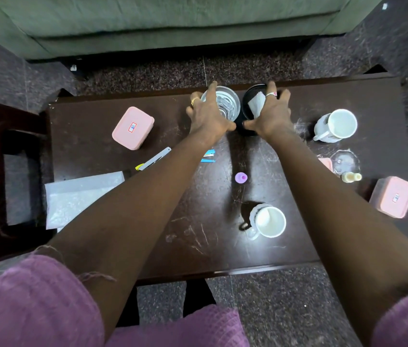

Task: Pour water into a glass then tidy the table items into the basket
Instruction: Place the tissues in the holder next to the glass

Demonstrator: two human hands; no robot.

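- While both bare arms reach to the far edge of the dark brown wooden table (197, 216), each hand grasps one vessel; the dial is centred on the table, with 12 toward the green sofa (172, 23).
- Left hand (210, 116): clenched round the clear faceted drinking glass (225, 102). Its thumb is on the near wall and its fingers curl over the left and far rim. The glass stands upright at 12 o'clock on the table, at about 1 o'clock from the hand's middle.
- Water level in the glass: cannot be read.
- Right hand (271, 113): wrapped round the black round container (250, 96). Its thumb is on the near wall and its fingers lie over the right and far rim. The container sits at about 10 o'clock from that hand, just beside the glass on its right.
- A folded white paper (255, 105) lies inside the container.
- 10 o'clock: pink rectangular lidded box (132, 127).
- 9 o'clock: grey and yellow utility knife (152, 159), partly under the left forearm.
- 8 o'clock: clear plastic sheet (82, 196), overhanging the table's left end.
- Centre: small purple cap (241, 177).
- 2 o'clock: white ceramic mug (338, 125).
- 5 o'clock: second white mug (269, 221).
- 4 o'clock: second pink lidded box (393, 196), at the right end.
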